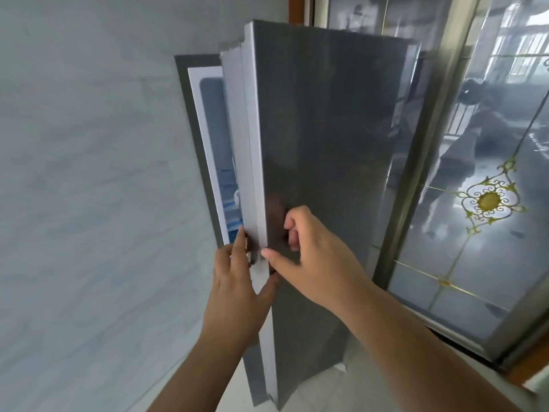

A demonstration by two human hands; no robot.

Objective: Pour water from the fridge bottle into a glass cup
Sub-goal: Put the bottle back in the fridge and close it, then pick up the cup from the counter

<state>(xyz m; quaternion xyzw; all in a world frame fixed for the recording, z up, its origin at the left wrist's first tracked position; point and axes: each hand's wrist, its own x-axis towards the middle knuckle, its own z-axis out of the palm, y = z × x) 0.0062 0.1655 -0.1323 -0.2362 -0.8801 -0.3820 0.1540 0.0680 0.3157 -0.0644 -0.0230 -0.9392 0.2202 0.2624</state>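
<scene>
The grey fridge door (326, 138) stands partly open, its edge facing me. My left hand (237, 281) grips the door's left edge, fingers behind it and thumb on the front. My right hand (312, 257) rests on the door front just right of that edge, fingers loosely curled and thumb touching the edge. Through the narrow gap I see the white fridge interior (219, 162) with bluish shelves. No bottle or glass cup is visible.
A pale marbled wall (89, 188) fills the left side, close to the fridge body (193, 123). To the right stands a framed glass door (475, 188) with a gold ornament. Light floor tiles (341, 391) show at the bottom.
</scene>
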